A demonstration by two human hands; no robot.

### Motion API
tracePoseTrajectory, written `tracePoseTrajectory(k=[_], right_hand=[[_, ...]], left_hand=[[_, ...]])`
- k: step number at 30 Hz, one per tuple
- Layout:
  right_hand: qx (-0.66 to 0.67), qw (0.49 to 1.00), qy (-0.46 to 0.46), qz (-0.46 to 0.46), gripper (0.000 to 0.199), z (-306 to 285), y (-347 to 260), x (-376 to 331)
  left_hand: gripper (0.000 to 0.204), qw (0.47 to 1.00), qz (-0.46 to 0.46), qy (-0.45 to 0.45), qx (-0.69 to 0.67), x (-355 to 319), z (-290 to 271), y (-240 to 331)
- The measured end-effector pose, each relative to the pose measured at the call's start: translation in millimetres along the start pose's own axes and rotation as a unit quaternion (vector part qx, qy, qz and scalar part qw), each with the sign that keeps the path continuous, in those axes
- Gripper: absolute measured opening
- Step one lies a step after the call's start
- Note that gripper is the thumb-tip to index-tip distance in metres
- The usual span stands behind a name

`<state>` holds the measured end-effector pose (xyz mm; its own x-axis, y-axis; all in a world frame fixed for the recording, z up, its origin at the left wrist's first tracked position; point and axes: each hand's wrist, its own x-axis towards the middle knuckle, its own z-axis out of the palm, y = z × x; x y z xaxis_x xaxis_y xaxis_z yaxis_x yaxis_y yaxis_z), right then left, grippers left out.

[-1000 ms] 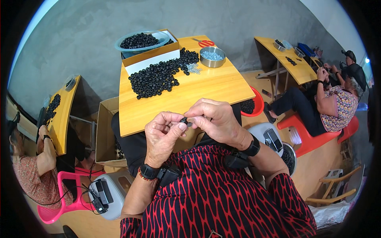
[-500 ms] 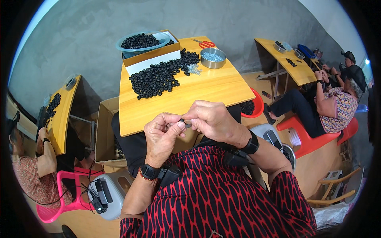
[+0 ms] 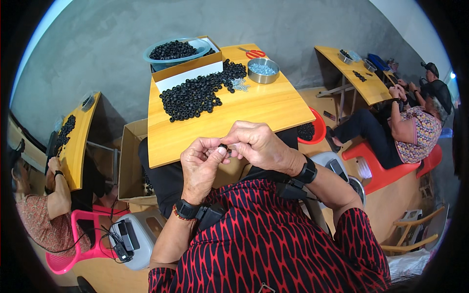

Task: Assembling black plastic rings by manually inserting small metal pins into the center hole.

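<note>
Just past the table's near edge, my left hand (image 3: 201,163) pinches a small round black part (image 3: 223,146) between thumb and forefinger. My right hand (image 3: 256,145) meets it there, its fingertips closed at the part's side. Whatever the right fingers hold is too small and covered to make out. Beyond my hands, a spread of black ring-like parts (image 3: 190,100) covers the wooden table (image 3: 259,110). Small clear pieces (image 3: 239,85) lie at its right edge, and more fill a round metal tin (image 3: 264,78).
A pale blue bowl (image 3: 202,47) of black parts rests on a cardboard box (image 3: 190,76). Red-handled scissors (image 3: 255,53) lie at the back. A red basin (image 3: 318,128) stands right of the table, a carton (image 3: 131,166) left. People sit at tables on both sides.
The right hand has shifted slightly, its fingers curling closer round the left fingertips. The black part sits turned a little between them. Everything on the table stays where it was.
</note>
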<state>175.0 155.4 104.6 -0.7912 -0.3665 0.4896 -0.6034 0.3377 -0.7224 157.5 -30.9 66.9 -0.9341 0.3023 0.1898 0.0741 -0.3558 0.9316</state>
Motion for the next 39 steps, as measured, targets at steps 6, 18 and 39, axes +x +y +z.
tracePoseTrajectory(k=[6,18,39], right_hand=[[-0.033,0.999,0.007,-0.025,0.034,4,3,-1],[-0.062,0.997,-0.018,0.041,0.048,-1,-22,2],[-0.278,0.946,-0.160,-0.052,0.026,13,-3,31]], left_hand=[[0.009,0.999,-0.019,-0.018,-0.022,2,-10,-9],[0.005,0.974,-0.102,-0.034,-0.198,3,-15,-6],[0.015,0.969,-0.147,0.005,-0.197,11,-28,-12]])
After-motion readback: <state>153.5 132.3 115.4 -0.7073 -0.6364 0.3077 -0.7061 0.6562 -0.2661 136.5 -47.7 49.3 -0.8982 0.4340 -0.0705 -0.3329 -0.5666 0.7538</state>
